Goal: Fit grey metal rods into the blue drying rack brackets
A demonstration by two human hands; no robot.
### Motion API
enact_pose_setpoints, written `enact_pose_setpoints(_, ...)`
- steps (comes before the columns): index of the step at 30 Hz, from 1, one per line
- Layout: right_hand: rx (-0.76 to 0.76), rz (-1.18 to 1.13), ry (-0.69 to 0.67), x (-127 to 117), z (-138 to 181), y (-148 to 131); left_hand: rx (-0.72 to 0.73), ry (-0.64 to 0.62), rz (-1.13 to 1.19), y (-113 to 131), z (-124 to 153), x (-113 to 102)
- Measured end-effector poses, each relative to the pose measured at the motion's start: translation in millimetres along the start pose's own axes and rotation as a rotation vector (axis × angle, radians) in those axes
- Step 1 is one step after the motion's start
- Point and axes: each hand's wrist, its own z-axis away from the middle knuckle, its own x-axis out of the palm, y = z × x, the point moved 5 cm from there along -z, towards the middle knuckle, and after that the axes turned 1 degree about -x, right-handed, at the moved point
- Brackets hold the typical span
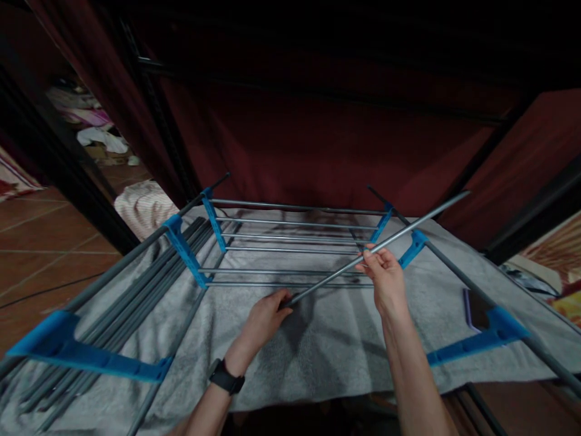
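Observation:
A grey metal rod (336,272) slants up to the right in front of me, held in both hands. At its lower end my left hand (267,312), with a dark watch on the wrist, is closed round the tip. Further along, my right hand (384,269) pinches the rod between thumb and fingers. Behind the hands stands a rack frame with blue plastic brackets (186,251) on both sides. Several thin crossbars (295,224) join the far brackets. The nearer blue bracket on the left (91,351) and the one on the right (481,339) have no bar between them.
Several loose grey tubes (131,309) lie bundled on the left of the grey towel (318,351) beneath the frame. A phone-like dark object (476,309) rests at the right. Dark red curtain (336,145) hangs behind. Cloth heaps (102,139) lie on the tiled floor at left.

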Motion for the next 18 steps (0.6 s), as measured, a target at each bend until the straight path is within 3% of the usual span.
enact_pose_setpoints(10, 0.057, 0.011, -0.073, 12.9, 4.4, 8.3, 0.119, 0.072, -0.403, 13.6, 3.6, 6.7)
enact_pose_setpoints(18, -0.039, 0.018, 0.004, 5.8, 3.4, 1.1, 0.131, 0.097, -0.472, 9.9, 8.9, 4.5)
